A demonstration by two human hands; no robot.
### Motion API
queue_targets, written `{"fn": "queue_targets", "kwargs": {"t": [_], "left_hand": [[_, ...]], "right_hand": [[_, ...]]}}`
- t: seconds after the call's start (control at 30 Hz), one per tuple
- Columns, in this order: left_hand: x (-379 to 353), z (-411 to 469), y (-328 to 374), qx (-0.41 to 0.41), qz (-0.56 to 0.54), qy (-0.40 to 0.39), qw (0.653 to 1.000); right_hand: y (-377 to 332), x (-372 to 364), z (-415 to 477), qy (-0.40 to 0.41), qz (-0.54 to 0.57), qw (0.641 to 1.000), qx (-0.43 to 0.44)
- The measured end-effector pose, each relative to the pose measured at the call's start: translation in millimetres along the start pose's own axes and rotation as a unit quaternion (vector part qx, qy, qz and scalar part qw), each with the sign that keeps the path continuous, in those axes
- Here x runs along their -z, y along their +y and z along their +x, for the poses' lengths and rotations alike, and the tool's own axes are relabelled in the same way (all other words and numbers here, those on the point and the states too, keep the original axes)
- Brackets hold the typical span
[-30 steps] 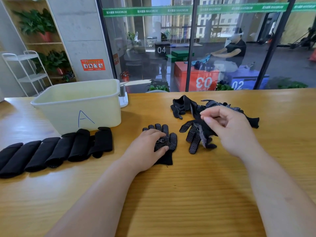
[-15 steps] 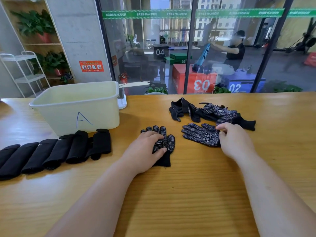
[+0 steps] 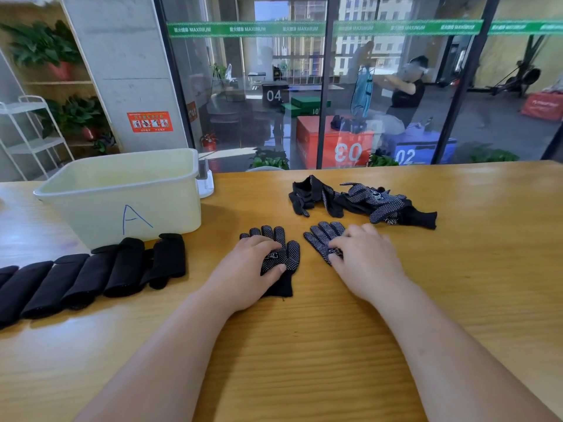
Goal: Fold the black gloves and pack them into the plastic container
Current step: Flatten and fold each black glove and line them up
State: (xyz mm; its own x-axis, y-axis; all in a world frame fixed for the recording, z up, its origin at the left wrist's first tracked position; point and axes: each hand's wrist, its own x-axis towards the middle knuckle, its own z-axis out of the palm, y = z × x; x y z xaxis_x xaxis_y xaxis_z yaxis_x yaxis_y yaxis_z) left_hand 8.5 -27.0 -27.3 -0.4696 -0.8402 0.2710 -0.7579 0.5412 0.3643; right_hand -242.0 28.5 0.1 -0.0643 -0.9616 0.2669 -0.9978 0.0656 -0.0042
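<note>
Two black dotted gloves, the left glove [image 3: 286, 254] and the right glove [image 3: 323, 239], lie flat side by side near the middle of the wooden table [image 3: 304, 345], their fingers pointing toward its far edge. They are close to each other but apart.

The left hand [image 3: 246, 269] rests on the left glove with its fingers loosely bent, pressing down. Its thumb lies across the glove's dotted palm, and the cuff sticks out toward the near edge. The right hand [image 3: 368, 260] lies on the right glove with fingers spread and nearly straight, pressing it flat without gripping anything. Only that glove's fingers show past the hand.

Beyond both, toward the far edge, a heap of unfolded gloves [image 3: 374, 202] lies crumpled. The pale plastic container [image 3: 122, 205], marked with a blue letter A, stands open-topped near the far left corner. Just in front of its wall, a row of folded black gloves [image 3: 91, 275] runs side by side out to the left edge. Whether any of them touches the container cannot be told.
</note>
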Motion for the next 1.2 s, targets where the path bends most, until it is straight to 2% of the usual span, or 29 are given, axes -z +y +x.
{"fn": "queue_targets", "kwargs": {"t": [0.1, 0.17, 0.33, 0.43, 0.53, 0.63, 0.73, 0.8, 0.9, 0.97, 1.03, 1.07, 1.13, 1.2], "left_hand": [[-1, 0, 0, -0.001, -0.002, 0.002, 1.0], [-1, 0, 1, 0.0, -0.004, 0.001, 1.0], [-5, 2, 6, 0.0, -0.001, -0.007, 1.0], [-7, 3, 12, -0.007, 0.004, -0.013, 1.0], [-9, 3, 15, -0.012, 0.008, -0.014, 1.0], [-9, 3, 13, -0.013, 0.008, -0.015, 1.0], [-9, 3, 12, -0.014, 0.01, -0.016, 1.0], [-9, 3, 13, -0.015, 0.012, -0.016, 1.0], [-8, 3, 13, -0.015, 0.01, -0.018, 1.0], [-8, 4, 13, -0.014, 0.01, -0.018, 1.0], [-8, 4, 12, -0.013, 0.01, -0.018, 1.0], [-8, 5, 11, -0.012, 0.01, -0.016, 1.0], [-8, 5, 10, -0.006, 0.013, -0.012, 1.0], [-8, 4, 8, -0.001, 0.017, -0.008, 1.0]], "right_hand": [[-10, -3, -1, -0.045, 0.075, 0.995, 0.053], [-9, -8, 0, -0.04, 0.084, 0.994, 0.051], [14, -17, 9, 0.03, 0.113, 0.993, -0.032], [40, -17, 16, 0.088, 0.088, 0.985, -0.115], [69, -16, 27, 0.047, 0.065, 0.98, -0.184], [82, -25, 34, -0.012, 0.074, 0.981, -0.181], [81, -26, 35, -0.01, 0.074, 0.983, -0.165], [81, -24, 35, 0.038, 0.062, 0.985, -0.158], [81, -14, 31, 0.174, 0.076, 0.972, -0.139], [76, -4, 26, 0.261, 0.099, 0.956, -0.095], [64, 8, 19, 0.299, 0.143, 0.943, -0.019], [57, 12, 15, 0.278, 0.17, 0.945, 0.025], [42, 16, 6, 0.15, 0.218, 0.958, 0.106], [33, 12, 3, 0.025, 0.267, 0.952, 0.147]]}}
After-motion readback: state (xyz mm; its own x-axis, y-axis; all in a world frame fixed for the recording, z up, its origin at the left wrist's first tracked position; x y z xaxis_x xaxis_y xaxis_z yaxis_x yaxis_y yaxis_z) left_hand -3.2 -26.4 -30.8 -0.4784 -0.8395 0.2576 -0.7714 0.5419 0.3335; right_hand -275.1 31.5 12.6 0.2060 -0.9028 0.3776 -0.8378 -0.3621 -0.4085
